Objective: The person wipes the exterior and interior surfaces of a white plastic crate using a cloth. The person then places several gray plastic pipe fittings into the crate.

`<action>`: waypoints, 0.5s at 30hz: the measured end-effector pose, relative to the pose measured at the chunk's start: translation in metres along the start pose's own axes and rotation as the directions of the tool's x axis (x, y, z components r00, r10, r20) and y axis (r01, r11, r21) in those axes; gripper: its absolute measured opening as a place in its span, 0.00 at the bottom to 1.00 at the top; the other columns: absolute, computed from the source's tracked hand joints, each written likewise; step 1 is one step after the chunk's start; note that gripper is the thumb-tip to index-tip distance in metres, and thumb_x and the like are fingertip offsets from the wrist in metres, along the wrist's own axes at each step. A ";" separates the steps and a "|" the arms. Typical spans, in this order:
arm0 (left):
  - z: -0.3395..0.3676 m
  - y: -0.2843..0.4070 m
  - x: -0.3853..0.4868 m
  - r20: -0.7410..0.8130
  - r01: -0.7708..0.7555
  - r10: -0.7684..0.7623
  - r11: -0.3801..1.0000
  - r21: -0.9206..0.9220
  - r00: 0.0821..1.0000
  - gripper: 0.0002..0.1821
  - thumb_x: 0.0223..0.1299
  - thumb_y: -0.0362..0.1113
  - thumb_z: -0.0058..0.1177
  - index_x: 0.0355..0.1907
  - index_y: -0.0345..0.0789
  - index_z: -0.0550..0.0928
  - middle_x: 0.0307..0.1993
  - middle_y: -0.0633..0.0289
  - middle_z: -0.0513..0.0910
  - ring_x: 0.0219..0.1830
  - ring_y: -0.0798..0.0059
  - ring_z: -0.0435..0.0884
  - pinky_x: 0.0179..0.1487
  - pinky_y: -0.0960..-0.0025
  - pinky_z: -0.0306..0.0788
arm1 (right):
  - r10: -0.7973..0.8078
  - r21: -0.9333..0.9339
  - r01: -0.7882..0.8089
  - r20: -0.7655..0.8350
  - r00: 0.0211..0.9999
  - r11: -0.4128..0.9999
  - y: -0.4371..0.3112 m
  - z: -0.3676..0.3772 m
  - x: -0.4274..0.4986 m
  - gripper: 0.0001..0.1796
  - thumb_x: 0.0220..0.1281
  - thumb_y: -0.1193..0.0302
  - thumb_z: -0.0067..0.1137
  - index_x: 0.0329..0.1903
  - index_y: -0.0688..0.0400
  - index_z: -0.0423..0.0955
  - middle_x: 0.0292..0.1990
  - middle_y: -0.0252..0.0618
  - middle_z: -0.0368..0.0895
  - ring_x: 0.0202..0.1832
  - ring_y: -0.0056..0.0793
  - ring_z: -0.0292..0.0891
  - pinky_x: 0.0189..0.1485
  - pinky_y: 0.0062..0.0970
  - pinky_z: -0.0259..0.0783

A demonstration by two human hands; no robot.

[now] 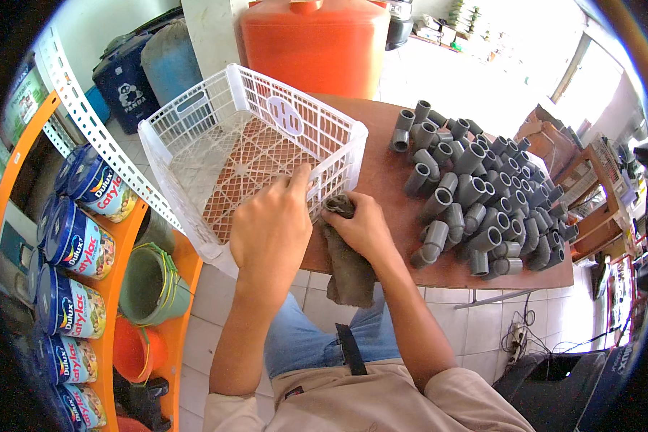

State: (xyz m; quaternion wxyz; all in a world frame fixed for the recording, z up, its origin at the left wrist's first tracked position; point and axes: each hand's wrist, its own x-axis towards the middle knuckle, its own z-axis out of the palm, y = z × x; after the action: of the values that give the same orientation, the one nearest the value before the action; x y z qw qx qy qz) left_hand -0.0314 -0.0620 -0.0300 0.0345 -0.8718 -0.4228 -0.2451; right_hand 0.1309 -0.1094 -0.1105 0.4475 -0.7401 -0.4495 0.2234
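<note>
A white plastic crate (243, 156) with lattice walls rests partly on the brown table (378, 129), its left part past the table's edge. My left hand (272, 221) is over the crate's near side, index finger extended near the right wall; whether it grips the rim is hidden. My right hand (359, 221) holds a dark grey-brown cloth (348, 270), bunched at the top beside the crate's near right wall and hanging down over the table's front edge. To the right, a large pile of grey PVC pipe elbows and fittings (470, 189) covers the tabletop.
On the left, an orange and white shelf (108, 313) bears several paint tubs (81, 237), a green bucket (156, 286) and a red bucket (137, 348). A large orange tank (313, 48) stands behind the table. Cables and a power strip (517, 337) lie on the tiled floor at lower right.
</note>
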 end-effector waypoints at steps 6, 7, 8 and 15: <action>-0.002 0.001 0.000 -0.019 0.004 -0.003 1.000 0.027 1.000 0.17 0.77 0.44 0.52 0.62 0.47 0.84 0.46 0.56 0.90 0.39 0.51 0.90 0.42 0.50 0.82 | -0.012 0.226 0.064 -0.223 0.975 0.972 0.016 -0.010 -0.010 0.13 0.68 0.66 0.69 0.42 0.64 0.79 0.29 0.42 0.82 0.30 0.32 0.74 0.40 0.35 0.74; -0.003 0.002 0.000 -0.010 0.008 -0.007 0.999 0.043 1.000 0.17 0.77 0.44 0.52 0.62 0.47 0.84 0.46 0.56 0.90 0.39 0.50 0.90 0.42 0.50 0.82 | -0.024 0.295 0.093 -0.229 0.973 0.951 0.017 -0.012 -0.010 0.12 0.69 0.67 0.68 0.44 0.63 0.80 0.30 0.39 0.82 0.31 0.28 0.74 0.39 0.32 0.74; -0.004 0.003 0.001 0.010 0.014 -0.014 1.000 -0.003 1.000 0.18 0.77 0.45 0.52 0.63 0.47 0.83 0.47 0.54 0.90 0.40 0.49 0.90 0.44 0.49 0.82 | 0.005 0.369 0.078 -0.218 0.976 0.926 0.015 -0.014 -0.011 0.11 0.71 0.67 0.67 0.45 0.62 0.80 0.32 0.36 0.83 0.32 0.23 0.75 0.37 0.28 0.74; -0.028 0.007 -0.010 -0.099 -0.089 0.086 0.996 -0.027 0.991 0.26 0.72 0.46 0.59 0.70 0.41 0.79 0.57 0.49 0.87 0.55 0.46 0.86 0.58 0.49 0.79 | 0.108 0.764 -0.027 -0.056 0.993 0.644 -0.023 -0.014 -0.031 0.12 0.71 0.68 0.68 0.49 0.63 0.81 0.39 0.37 0.87 0.38 0.22 0.82 0.42 0.28 0.79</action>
State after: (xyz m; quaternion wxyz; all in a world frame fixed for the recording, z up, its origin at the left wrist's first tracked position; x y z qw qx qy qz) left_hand -0.0423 -0.0811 -0.0086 0.0521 -0.8769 -0.3781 -0.2922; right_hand 0.1151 -0.1384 -0.0860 0.7294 -0.5096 -0.2641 0.3722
